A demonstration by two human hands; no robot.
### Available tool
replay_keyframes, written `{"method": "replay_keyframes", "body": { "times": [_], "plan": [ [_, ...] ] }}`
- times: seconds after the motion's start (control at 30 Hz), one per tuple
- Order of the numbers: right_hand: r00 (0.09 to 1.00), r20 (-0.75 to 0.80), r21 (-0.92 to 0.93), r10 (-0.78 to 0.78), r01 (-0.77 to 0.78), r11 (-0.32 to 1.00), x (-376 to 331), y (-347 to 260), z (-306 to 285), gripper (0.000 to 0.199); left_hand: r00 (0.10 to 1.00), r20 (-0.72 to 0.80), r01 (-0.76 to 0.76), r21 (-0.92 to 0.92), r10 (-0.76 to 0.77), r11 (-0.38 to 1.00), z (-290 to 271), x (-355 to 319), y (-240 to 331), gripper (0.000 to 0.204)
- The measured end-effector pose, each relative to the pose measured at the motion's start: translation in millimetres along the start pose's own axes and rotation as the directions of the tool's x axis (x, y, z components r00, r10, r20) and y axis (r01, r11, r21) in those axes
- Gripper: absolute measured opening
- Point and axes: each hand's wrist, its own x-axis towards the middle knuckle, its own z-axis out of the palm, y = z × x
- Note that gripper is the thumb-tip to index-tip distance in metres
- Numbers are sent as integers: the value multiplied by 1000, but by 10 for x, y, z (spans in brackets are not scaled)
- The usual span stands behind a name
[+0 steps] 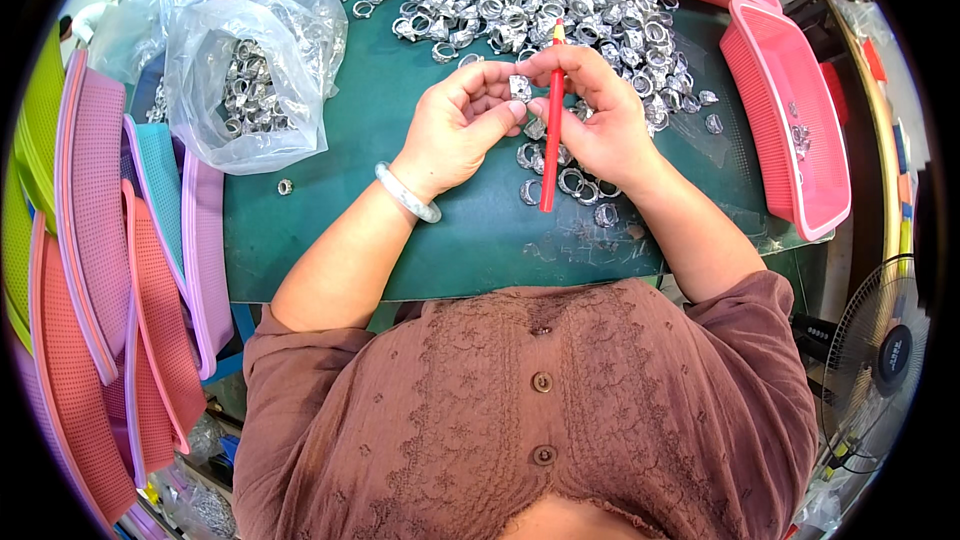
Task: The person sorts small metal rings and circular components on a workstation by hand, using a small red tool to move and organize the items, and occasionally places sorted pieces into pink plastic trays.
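Note:
Above the table, my left hand (455,125) pinches a silver-coloured ring (520,89) between thumb and fingers. My right hand (600,120) is closed around a red pencil (551,165), held upright with its pointed end away from me. The right fingertips come up close beside the pinched ring; whether they touch it I cannot tell. Just beyond both hands spreads a large heap of silver rings (490,5). Several loose rings (571,181) lie under and beside my right hand, partly hidden by it.
A clear plastic bag (305,135) holding more rings stands at the left. One ring (286,187) lies near it. At the right is a pink basket (790,195) with a few small pieces inside. Stacked coloured baskets (95,200) crowd the left side; a fan (890,360) stands lower right.

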Motion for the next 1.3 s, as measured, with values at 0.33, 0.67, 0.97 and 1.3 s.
{"method": "replay_keyframes", "body": {
  "times": [0.33,0.67,0.97,1.3],
  "plan": [
    [999,-18,30,30,-30,999,-6,0,3,36,997,13,-73,15,72,997,-28,14,-55,33],
    [999,-30,50,12,-10,999,1,-12,2,37,997,-16,-71,1,71,997,-23,17,-65,35],
    [999,-34,69,16,-14,998,-3,-7,11,35,993,-22,-118,11,118,993,28,10,-37,36],
    [999,-37,43,1,1,999,-4,-20,14,34,981,42,-191,67,189,979,-3,0,-50,37]
  ]
}}
